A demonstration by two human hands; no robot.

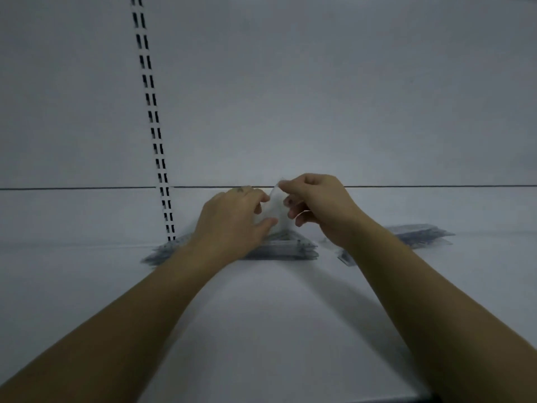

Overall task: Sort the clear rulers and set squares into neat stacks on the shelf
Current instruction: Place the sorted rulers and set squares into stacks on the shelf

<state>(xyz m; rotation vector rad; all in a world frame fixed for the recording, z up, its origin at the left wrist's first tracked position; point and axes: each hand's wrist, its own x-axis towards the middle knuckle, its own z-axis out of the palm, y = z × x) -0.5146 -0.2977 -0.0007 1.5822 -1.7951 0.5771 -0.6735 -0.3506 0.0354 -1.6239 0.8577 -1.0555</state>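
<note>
Slotted upright [158, 158] at back left of shelf [261, 315]. Left pile [162, 253] along back edge, fanned, not squared. Left hand [232, 225] and right hand [316, 207] both pinching one clear set square [276, 210], raised above middle stack [293, 248]. Right stack [418, 235] near back edge, roughly aligned. Judged partway: held piece unplaced, left pile pending.

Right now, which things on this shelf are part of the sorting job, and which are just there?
Part of the job:
- clear piece held up by left hand and right hand
- middle stack under the hands
- left pile
- right stack
- shelf

Just there:
- slotted upright
- back panel
</note>
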